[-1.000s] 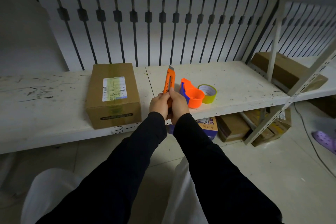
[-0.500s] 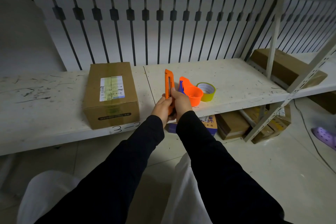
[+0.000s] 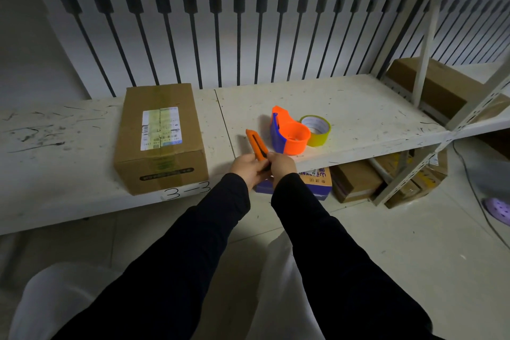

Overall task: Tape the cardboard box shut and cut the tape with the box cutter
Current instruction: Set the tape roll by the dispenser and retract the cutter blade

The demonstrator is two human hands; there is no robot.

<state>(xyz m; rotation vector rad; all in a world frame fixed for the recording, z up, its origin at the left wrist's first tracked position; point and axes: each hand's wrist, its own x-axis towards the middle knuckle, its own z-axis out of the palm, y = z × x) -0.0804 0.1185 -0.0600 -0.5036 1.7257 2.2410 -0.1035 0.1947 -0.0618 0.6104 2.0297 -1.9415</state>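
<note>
Lowered and tilted since the earlier frames, the box cutter [image 3: 257, 144] is now held leaning up and to the left, low over the front edge of the white shelf [image 3: 358, 107], where before it was held upright. In the head view, its lower end is gripped by both hands: the left hand [image 3: 248, 168] and the right hand [image 3: 281, 165] are each closed around the handle, fingers wrapped. The cardboard box [image 3: 161, 138] is seen standing on the shelf well to the left, with tape along its top. Just right of the cutter, an orange tape dispenser [image 3: 289, 134] rests against a yellow tape roll [image 3: 317, 130].
</note>
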